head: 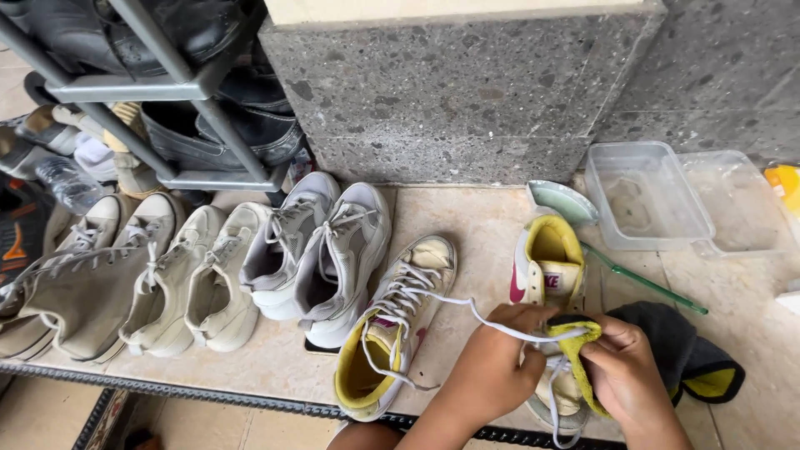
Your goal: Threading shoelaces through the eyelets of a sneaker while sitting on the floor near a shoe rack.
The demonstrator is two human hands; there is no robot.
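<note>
Shoes: 6 pale sneakers point(208, 275) in a row at left, then 2 white/yellow high-tops.
L hand point(492, 367): fingers pinching white lace point(454, 300) of left high-top point(396, 333).
R hand point(629, 379): clenched on yellow cloth point(583, 350), over right high-top point(546, 271).
Tubs: 2 clear plastic containers point(646, 196), far right.
Surface: beige tiled ledge point(467, 217), speckled stone wall behind.

A white shoelace point(467, 310) runs taut from the eyelets of a white, yellow-lined sneaker point(398, 327) lying tilted on the tiled ledge. A folded yellow cloth point(583, 354) seems wrapped around the lace beside the upright matching sneaker point(547, 271) with pink trim.
</note>
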